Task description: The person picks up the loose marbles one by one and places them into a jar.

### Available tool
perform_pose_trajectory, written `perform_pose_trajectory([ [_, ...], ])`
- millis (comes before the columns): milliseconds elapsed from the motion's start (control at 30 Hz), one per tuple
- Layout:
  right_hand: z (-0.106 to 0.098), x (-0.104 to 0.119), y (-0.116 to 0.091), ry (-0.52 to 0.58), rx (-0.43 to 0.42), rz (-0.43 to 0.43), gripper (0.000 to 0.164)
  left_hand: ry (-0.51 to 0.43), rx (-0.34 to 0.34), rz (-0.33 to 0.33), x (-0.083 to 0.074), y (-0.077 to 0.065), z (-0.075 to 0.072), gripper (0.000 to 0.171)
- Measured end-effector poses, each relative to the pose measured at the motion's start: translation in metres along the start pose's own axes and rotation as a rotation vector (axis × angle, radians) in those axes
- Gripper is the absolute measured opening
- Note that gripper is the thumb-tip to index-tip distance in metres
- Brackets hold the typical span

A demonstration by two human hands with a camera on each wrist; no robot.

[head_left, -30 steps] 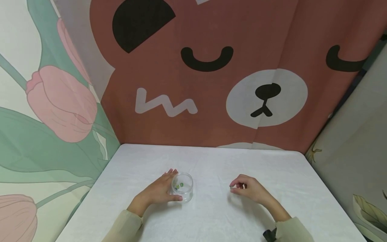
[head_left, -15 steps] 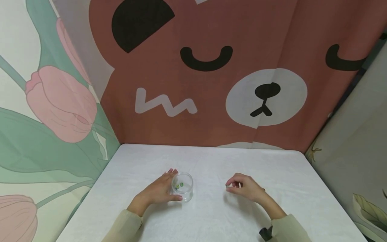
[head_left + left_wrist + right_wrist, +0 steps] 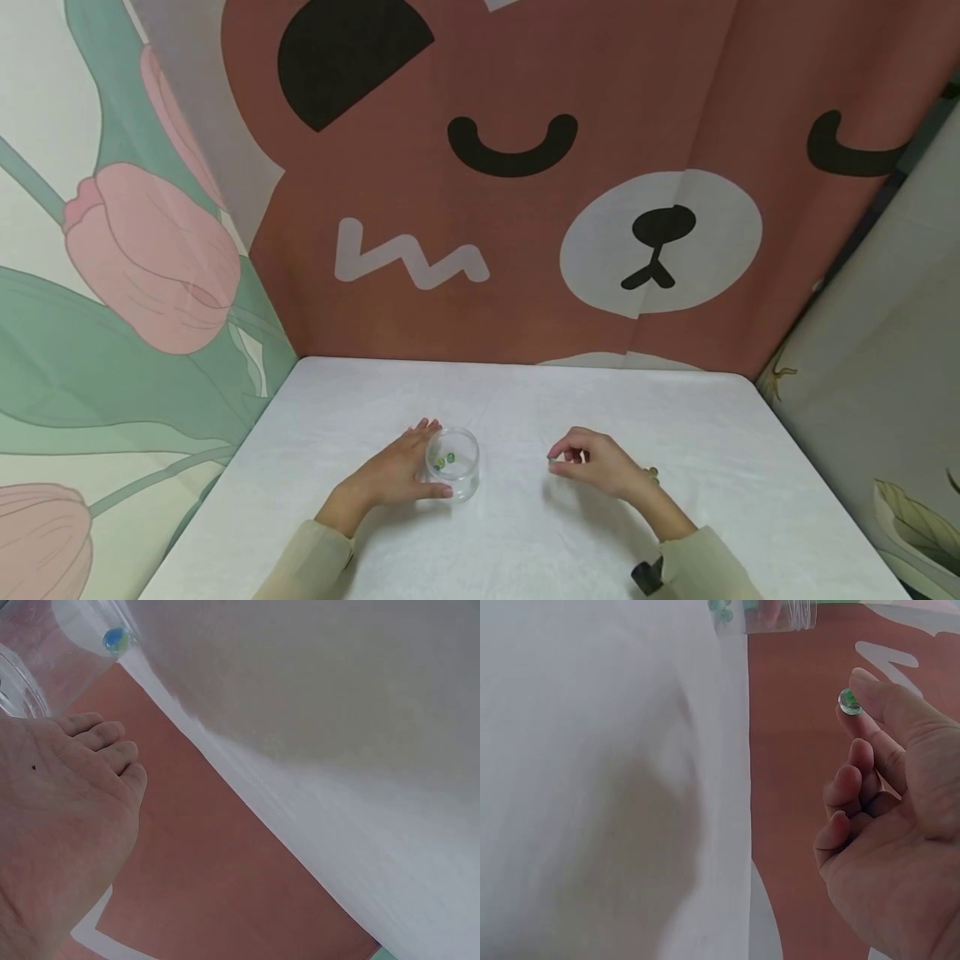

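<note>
A clear jar [image 3: 467, 483] stands on the table left of centre, several small green marbles [image 3: 450, 458] inside it. My left hand [image 3: 393, 473] holds the jar from its left side, thumb along the near side and fingers along the far side. In the left wrist view, a blue-and-green marble [image 3: 115, 640] shows through the jar's wall. Between thumb and index finger, my right hand [image 3: 600, 465] pinches a clear marble with green inside [image 3: 849, 702], above the table to the right of the jar. Its other fingers are curled toward the palm.
A white cloth covers the table [image 3: 517, 408]. Behind it hangs a brown curtain [image 3: 517, 250] with a bear print, and a flowered curtain [image 3: 150, 275] is on the left. A dark strap-like thing [image 3: 647, 577] sits by the right sleeve.
My right hand has moved left toward the jar, carrying the pinched marble. The left hand and the jar have stayed in place.
</note>
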State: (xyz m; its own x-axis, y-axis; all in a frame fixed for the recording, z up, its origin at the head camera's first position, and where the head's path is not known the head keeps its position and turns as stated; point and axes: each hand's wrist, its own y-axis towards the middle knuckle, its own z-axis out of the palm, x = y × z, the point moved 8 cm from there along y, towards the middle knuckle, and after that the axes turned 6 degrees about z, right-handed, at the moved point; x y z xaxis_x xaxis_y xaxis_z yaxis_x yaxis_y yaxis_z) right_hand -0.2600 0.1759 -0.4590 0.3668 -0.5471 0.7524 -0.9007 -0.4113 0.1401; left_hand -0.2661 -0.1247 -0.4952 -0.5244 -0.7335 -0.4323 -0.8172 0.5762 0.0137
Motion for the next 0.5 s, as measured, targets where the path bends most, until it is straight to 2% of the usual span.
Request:
perform_pose_trajectory([
  [500,0.012,0.013,0.009,0.028,-0.002,-0.009,0.011,-0.006,-0.002,-0.003,-0.001,0.000,0.000,0.112],
])
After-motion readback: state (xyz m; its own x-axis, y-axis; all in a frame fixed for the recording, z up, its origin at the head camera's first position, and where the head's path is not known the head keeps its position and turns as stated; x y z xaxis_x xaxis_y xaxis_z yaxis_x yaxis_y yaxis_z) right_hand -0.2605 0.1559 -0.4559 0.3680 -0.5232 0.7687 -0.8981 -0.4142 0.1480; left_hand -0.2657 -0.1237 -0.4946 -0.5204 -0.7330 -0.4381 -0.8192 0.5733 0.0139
